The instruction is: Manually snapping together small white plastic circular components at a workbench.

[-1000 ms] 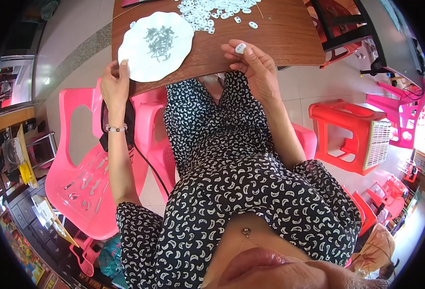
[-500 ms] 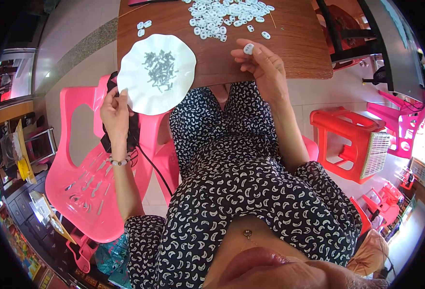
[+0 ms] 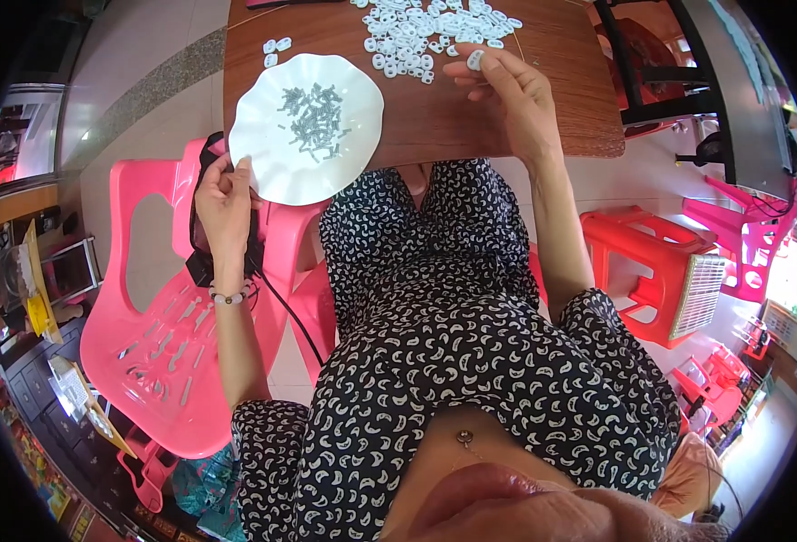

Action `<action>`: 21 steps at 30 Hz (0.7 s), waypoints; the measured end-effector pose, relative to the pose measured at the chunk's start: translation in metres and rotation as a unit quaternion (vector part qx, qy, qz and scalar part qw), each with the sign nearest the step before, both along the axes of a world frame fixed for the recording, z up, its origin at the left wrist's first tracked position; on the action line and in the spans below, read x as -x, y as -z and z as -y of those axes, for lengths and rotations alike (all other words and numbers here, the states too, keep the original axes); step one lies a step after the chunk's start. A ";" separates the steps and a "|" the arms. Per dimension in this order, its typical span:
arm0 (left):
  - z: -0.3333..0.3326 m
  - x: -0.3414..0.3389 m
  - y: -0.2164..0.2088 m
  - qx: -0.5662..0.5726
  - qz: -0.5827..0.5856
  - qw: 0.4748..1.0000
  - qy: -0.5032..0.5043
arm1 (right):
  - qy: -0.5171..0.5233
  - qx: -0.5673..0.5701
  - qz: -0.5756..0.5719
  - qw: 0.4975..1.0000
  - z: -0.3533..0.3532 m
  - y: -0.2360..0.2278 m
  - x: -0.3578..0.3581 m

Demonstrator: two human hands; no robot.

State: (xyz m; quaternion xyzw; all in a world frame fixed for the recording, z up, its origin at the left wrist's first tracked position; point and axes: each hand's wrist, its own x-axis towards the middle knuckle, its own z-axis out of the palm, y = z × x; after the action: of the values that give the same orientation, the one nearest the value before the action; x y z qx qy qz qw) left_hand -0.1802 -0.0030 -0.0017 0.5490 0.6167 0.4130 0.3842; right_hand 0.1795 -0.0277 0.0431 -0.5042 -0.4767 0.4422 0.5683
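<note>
My left hand (image 3: 227, 200) grips the near-left rim of a white plate with a wavy edge (image 3: 355, 135), thumb on top and fingers below. A heap of small grey metal screws (image 3: 315, 122) lies in the middle of the plate. Between thumb and fingertips, my right hand (image 3: 513, 90) pinches a small white oval plastic piece with two holes (image 3: 475, 60). That hand is over the table, just right of a pile of similar white pieces (image 3: 407, 41). A few more white pieces (image 3: 276, 45) sit apart, beyond the plate.
The brown wooden table (image 3: 570, 99) has its near edge at my lap. A pink plastic chair (image 3: 159, 361) with a black cord stands at my left. Red stools (image 3: 638, 262) are on the tiled floor to the right, near a dark metal frame (image 3: 661, 113).
The plate and my left hand have shifted slightly right and away from me. My right hand, still pinching the white piece, has moved farther out and right, nearer the pile.
</note>
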 end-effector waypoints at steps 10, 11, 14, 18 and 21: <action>-0.009 -0.024 0.000 0.010 0.071 0.997 0.029 | 0.021 -0.088 0.068 0.994 -0.054 -0.040 -0.035; -0.010 -0.023 0.001 0.009 0.072 0.997 0.026 | 0.016 -0.080 0.076 0.994 -0.059 -0.046 -0.038; -0.012 -0.026 0.002 0.024 0.073 0.997 0.028 | -0.209 -0.263 -0.178 0.925 -0.091 -0.045 -0.055; -0.015 -0.030 0.002 0.012 0.089 0.996 0.027 | 0.085 -0.220 0.204 0.950 -0.105 -0.087 -0.071; -0.018 -0.031 0.009 0.008 0.115 0.993 0.030 | 0.175 -0.216 0.303 0.912 -0.121 -0.112 -0.088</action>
State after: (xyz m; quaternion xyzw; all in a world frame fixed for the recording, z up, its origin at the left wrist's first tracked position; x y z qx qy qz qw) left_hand -0.1494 0.0154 -0.0110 0.5131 0.5549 0.4567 0.4693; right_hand 0.2670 0.0937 0.1556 -0.5543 -0.6140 0.0482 0.5598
